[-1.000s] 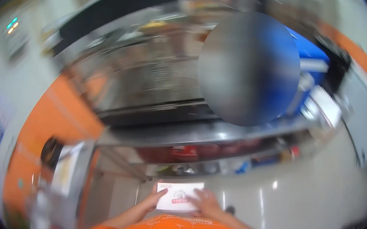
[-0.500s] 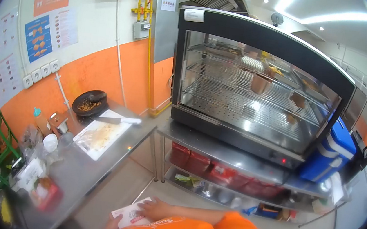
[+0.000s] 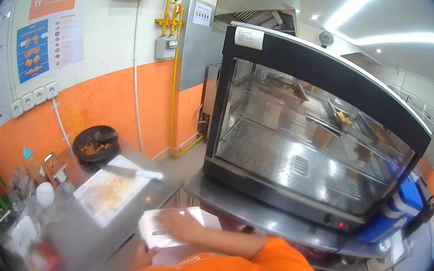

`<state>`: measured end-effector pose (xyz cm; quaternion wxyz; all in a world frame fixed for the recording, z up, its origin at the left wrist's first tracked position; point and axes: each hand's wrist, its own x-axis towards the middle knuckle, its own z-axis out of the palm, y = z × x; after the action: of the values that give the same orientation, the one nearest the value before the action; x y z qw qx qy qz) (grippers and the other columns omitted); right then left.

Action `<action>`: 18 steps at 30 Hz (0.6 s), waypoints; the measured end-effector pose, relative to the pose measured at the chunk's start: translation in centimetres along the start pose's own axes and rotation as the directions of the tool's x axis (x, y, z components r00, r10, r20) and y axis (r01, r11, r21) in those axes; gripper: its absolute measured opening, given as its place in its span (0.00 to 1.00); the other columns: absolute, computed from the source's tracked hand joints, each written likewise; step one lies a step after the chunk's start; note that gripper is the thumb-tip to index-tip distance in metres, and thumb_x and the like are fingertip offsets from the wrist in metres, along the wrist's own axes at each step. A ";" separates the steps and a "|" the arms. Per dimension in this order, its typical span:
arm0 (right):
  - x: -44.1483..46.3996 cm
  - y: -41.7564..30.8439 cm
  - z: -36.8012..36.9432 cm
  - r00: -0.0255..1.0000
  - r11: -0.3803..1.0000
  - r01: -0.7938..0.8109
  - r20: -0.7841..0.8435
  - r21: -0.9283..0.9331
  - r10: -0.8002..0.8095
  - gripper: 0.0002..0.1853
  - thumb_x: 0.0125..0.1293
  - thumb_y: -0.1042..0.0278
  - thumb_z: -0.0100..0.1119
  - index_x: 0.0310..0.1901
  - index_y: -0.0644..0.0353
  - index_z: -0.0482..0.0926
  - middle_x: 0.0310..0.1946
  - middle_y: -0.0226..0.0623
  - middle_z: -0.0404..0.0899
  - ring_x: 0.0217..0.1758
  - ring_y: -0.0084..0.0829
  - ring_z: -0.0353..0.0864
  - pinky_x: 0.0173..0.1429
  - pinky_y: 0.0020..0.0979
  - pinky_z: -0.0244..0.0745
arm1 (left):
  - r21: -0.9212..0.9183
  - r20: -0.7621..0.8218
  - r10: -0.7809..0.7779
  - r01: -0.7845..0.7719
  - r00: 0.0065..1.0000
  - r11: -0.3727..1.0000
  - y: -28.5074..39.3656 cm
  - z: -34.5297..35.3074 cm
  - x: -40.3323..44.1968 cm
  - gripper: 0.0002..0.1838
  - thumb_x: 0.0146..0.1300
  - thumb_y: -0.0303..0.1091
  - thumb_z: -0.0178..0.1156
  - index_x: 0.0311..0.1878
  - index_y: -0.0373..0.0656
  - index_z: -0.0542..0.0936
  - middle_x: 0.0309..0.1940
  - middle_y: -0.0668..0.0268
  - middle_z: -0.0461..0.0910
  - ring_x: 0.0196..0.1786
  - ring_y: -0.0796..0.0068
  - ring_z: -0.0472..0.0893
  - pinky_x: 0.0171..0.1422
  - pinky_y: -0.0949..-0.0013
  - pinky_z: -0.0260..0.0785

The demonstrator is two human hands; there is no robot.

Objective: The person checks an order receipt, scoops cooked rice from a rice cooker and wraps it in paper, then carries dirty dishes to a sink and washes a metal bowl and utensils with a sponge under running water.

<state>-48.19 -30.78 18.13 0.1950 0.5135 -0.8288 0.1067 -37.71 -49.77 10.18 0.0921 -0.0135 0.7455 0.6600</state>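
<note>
A white paper food box (image 3: pixel 155 229) with dark print and raised flaps is in front of my orange shirt, beyond the near edge of the steel table. At its lower left side my left hand (image 3: pixel 144 256) is closed on the edge, fingers partly hidden. My right hand (image 3: pixel 181 225) reaches across from the right and grips the box from above, slightly blurred. A white cutting board (image 3: pixel 111 193) with brownish residue lies left of the box. Across its far end is a knife (image 3: pixel 132 172) with a white handle.
On the left steel table (image 3: pixel 132 225) stand a dark stone mortar (image 3: pixel 95 148) with chopped food, a sauce bottle (image 3: pixel 34 165) and plastic bags. A glass warming cabinet (image 3: pixel 312 141) holding trays occupies the steel counter (image 3: pixel 221 195) at right, beside a blue cooler box (image 3: pixel 392 214).
The box was flat and low by my shirt; it is now higher, with its flaps spread. Both hands have moved up with it. The view has shifted.
</note>
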 end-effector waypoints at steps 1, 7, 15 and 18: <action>-0.8 0.6 0.9 0.992 0.973 0.019 0.120 0.231 -0.048 0.27 0.58 0.61 0.52 0.61 0.51 0.63 0.58 0.41 0.66 0.64 0.42 0.61 0.61 0.48 0.58 | -0.288 -0.115 0.126 -0.154 0.985 0.945 2.3 1.0 -0.1 0.25 0.57 0.35 0.58 0.56 0.39 0.65 0.47 0.54 0.70 0.52 0.70 0.70 0.57 0.68 0.63; -1.7 2.5 1.8 0.643 0.848 -0.484 0.745 0.216 0.177 0.19 0.64 0.65 0.46 0.58 0.53 0.69 0.52 0.49 0.72 0.53 0.49 0.73 0.58 0.43 0.67 | -0.139 -0.366 -0.119 0.073 0.923 0.988 -10.7 0.5 8.2 0.34 0.61 0.46 0.54 0.62 0.36 0.54 0.56 0.52 0.65 0.59 0.63 0.65 0.65 0.62 0.54; 2.9 3.3 1.7 0.805 0.706 -0.296 -0.230 0.644 0.547 0.23 0.59 0.66 0.52 0.56 0.66 0.65 0.51 0.50 0.69 0.56 0.47 0.68 0.61 0.39 0.61 | 0.071 -0.540 0.175 -0.163 0.823 0.984 6.5 -4.0 11.7 0.27 0.68 0.41 0.43 0.64 0.35 0.55 0.60 0.49 0.61 0.62 0.58 0.63 0.65 0.61 0.54; 6.0 4.6 6.5 0.752 0.626 -0.423 -0.132 0.655 0.646 0.27 0.59 0.66 0.53 0.60 0.63 0.62 0.58 0.48 0.64 0.61 0.44 0.63 0.65 0.37 0.57 | 0.395 -0.315 0.758 -0.647 0.571 0.652 8.3 -1.7 13.2 0.21 0.67 0.35 0.45 0.60 0.36 0.60 0.56 0.50 0.64 0.58 0.62 0.66 0.61 0.60 0.59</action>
<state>-56.06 -36.00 14.93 0.1310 0.2438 -0.8195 0.5017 -52.09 -49.06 16.49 -0.3555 0.1432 0.7601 0.5248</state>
